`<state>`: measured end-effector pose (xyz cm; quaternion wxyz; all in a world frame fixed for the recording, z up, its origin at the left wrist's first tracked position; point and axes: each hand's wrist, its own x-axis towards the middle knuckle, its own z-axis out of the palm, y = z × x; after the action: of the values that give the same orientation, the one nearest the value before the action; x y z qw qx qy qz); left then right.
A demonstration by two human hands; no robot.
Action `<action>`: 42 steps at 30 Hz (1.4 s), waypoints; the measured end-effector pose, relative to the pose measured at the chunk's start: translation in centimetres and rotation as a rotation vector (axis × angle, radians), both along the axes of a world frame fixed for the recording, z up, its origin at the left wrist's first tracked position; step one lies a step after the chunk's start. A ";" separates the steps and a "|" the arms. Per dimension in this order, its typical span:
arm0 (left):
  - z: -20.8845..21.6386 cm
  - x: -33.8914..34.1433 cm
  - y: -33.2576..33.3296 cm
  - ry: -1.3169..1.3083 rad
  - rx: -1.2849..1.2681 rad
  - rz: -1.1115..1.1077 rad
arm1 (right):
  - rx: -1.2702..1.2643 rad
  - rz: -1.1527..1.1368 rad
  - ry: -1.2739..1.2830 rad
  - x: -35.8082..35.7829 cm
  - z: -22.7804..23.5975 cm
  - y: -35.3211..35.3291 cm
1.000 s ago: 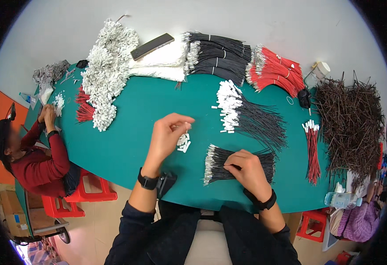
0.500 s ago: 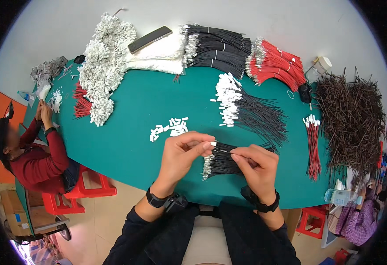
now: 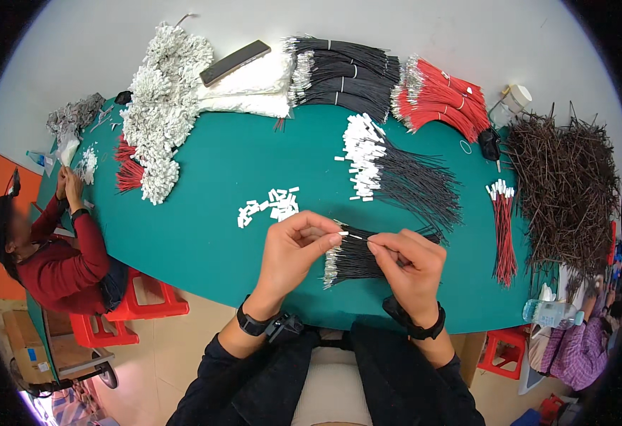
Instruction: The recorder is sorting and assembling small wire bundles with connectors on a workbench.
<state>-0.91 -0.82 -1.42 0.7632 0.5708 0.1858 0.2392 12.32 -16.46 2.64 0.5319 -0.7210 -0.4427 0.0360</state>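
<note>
Between the thumb and index finger of my left hand [image 3: 289, 252] is a small white connector housing [image 3: 343, 233]. My right hand [image 3: 414, 266] pinches a thin black wire near its end, and the wire's pale metal tip [image 3: 357, 237] points at the housing. From here I cannot tell whether the two touch. Under both hands lies a bundle of black wires [image 3: 357, 268] with bare metal ends facing left. Loose white housings [image 3: 282, 204] are scattered just beyond my left hand. Farther off, black wires with white housings on their ends [image 3: 410, 170] lie fanned out.
Bundled black wires [image 3: 353, 74] and red wires [image 3: 446, 99] line the back of the green table [image 3: 211, 206], beside white bags and a heap of white pieces [image 3: 158, 106]. Brown wires [image 3: 563, 192] pile up at right. A person in a red top [image 3: 62, 266] works at far left.
The housing in my left fingers now sits more slanted, with less of it showing. More of the wire's tip is visible by my right hand, which has shifted slightly left.
</note>
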 end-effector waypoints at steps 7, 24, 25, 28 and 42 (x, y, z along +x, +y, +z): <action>-0.2 1.1 0.5 0.061 0.102 -0.015 | 0.049 -0.026 -0.187 0.8 -0.9 0.5; -0.7 2.0 0.2 0.026 -0.066 -0.227 | 0.059 0.027 -0.045 1.0 -1.8 1.3; -0.8 2.0 0.0 0.050 -0.085 -0.235 | 0.063 0.027 -0.049 0.9 -1.7 1.3; -1.0 1.8 -0.4 0.030 -0.127 -0.222 | 0.065 0.035 -0.017 0.6 -1.8 1.3; -0.5 1.1 -0.4 0.039 -0.218 -0.176 | 0.025 0.089 -0.003 0.6 -1.4 1.0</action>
<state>0.24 -1.23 -1.92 0.8350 0.5031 0.1746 0.1386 12.92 -15.48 1.27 0.5381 -0.6940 -0.4754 0.0530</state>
